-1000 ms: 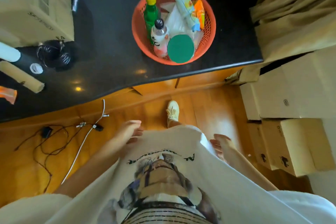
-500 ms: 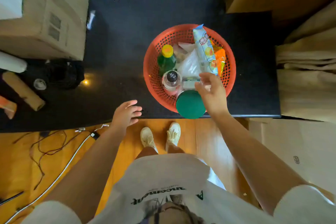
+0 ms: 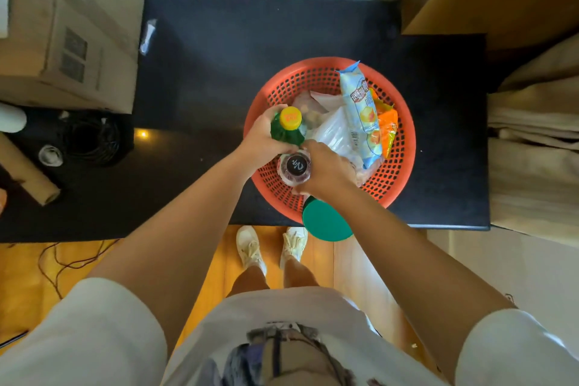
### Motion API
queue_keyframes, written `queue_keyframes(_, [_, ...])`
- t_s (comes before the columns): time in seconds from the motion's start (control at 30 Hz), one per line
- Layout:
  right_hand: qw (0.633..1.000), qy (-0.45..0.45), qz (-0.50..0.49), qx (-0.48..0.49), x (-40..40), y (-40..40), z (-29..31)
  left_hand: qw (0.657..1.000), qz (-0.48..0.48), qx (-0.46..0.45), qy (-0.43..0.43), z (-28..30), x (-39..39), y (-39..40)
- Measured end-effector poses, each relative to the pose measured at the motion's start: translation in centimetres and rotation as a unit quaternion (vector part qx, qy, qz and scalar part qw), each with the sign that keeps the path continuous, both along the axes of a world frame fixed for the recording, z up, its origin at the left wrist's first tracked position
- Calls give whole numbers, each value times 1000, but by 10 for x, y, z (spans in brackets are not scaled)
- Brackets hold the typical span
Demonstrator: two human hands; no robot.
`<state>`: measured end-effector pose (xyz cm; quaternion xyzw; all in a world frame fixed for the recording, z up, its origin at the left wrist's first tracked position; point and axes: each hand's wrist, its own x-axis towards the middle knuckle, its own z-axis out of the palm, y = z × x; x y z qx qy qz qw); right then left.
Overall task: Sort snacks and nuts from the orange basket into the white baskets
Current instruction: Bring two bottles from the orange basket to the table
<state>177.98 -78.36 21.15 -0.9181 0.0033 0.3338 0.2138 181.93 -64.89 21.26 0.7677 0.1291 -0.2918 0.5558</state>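
Note:
The orange basket [image 3: 404, 122] stands on the black counter [image 3: 219, 72], near its front edge. Inside it, my left hand [image 3: 261, 138] wraps around a green bottle with a yellow cap [image 3: 289, 122]. My right hand [image 3: 322, 169] grips a clear bottle with a black cap [image 3: 295, 168] just in front of it. A light-blue snack pack [image 3: 360, 113], an orange snack pack [image 3: 387, 125] and clear plastic bags [image 3: 332, 131] lie in the right half. A green-lidded jar [image 3: 326, 222] leans at the basket's front rim. No white basket is in view.
A large cardboard box [image 3: 69, 28] sits at the counter's back left, with coiled black cable [image 3: 91, 141] and a cardboard tube [image 3: 28, 172] in front of it. Folded beige fabric [image 3: 532, 147] lies to the right. My feet stand on the wooden floor [image 3: 200, 260] below the counter edge.
Both hands have risen from my sides and reached into the basket. The left one has closed on the green bottle, the right on the black-capped bottle. The view has moved closer to the counter.

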Motion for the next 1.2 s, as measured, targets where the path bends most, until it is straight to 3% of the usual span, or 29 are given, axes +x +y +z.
queue_keyframes(0.2, [999, -26, 18, -15, -1, 6, 1, 1000, 10, -8, 3, -5, 2, 0])
queue_keyframes(0.4, [999, -45, 0, 7, 0, 16, 2, 994, 111, -26, -8, 0, -10, 4])
queue_keyframes(0.6, [983, -108, -127, 82, -15, 16, 33, 980, 175, -83, -34, 35, -15, 28])
queue_keyframes(0.73, [940, -161, -252, 162, -32, 21, 76, 974, 167, -139, -66, 73, -22, 59])
queue_keyframes(0.83, [887, -196, -341, 243, -49, 29, 114, 970, 114, -173, -128, 102, -31, 90])
queue_keyframes(0.97, [782, -213, -449, 376, -87, 42, 157, 949, 73, -259, -162, 137, -41, 127])
queue_keyframes(1.03, [707, -199, -496, 463, -107, 51, 167, 931, 65, -337, -126, 148, -44, 139])
queue_keyframes(1.1, [606, -164, -543, 558, -130, 64, 168, 916, 38, -391, -80, 151, -51, 142])
queue_keyframes(1.13, [550, -149, -566, 596, -143, 72, 167, 917, 33, -395, -50, 151, -58, 141])
queue_keyframes(1.2, [472, -137, -600, 631, -169, 85, 162, 925, 36, -379, 23, 146, -76, 138])
